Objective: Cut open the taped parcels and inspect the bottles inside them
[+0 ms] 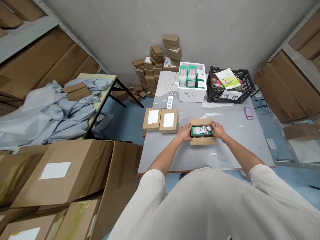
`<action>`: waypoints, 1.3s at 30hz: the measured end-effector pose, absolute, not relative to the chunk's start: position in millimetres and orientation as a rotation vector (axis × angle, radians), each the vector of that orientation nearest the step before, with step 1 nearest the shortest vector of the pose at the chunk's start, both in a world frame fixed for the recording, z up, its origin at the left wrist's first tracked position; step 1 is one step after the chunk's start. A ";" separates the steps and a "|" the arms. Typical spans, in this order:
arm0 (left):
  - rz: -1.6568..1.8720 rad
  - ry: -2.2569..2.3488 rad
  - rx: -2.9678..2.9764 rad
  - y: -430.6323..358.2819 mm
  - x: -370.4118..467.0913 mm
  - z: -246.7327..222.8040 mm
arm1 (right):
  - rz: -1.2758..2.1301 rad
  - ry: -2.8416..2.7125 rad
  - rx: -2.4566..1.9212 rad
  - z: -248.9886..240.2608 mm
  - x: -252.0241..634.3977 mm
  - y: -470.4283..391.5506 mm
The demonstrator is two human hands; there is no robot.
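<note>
An open cardboard box [202, 141] lies on the grey-covered table [165, 151], its long flaps spread to the back and front. Inside it is a green and pink box [196, 130] with crumpled paper [206, 130] on its right part. My left hand [184, 132] grips the left end of the cardboard box, fingers bent round its edge. At the right end my right hand [218, 130] holds the box in the same way, fingers bent over the side. The undersides of both hands are hidden.
Two closed cartons [168, 120] sit left of the open box. Behind stand a power strip [169, 102], a white bin [192, 94] of green boxes and a black crate [211, 90] with books. A phone [248, 113] lies at right. Large cartons [62, 170] stack up at left.
</note>
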State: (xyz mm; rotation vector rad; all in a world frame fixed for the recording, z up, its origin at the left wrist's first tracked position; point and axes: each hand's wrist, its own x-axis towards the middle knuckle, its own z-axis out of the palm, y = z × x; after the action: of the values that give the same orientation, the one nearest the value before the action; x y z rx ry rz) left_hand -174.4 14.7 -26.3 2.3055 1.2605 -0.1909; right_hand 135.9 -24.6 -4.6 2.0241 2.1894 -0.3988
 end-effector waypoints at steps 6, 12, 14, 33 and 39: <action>-0.184 1.245 2.292 14.9 -174.7 -28.5 | -0.345 2.399 1.896 17.3 87.8 -20.2; -0.176 1.264 2.218 15.1 -173.4 -27.3 | -0.340 2.386 1.737 15.0 40.1 -14.5; -0.150 1.265 2.202 14.7 -173.1 -27.2 | -0.337 2.363 1.717 9.5 29.9 -11.3; -0.115 1.262 2.201 9.7 -171.7 -32.6 | -0.328 2.321 1.590 -17.2 5.5 -9.3; -0.116 1.260 2.210 6.8 -172.0 -28.2 | -0.369 2.329 1.640 -16.9 13.4 -9.9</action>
State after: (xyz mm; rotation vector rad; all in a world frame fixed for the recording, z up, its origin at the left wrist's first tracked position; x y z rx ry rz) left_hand -172.0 6.8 -28.2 2.2101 1.2599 -0.1159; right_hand 13.4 -9.9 -16.9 1.6404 2.3292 -0.3695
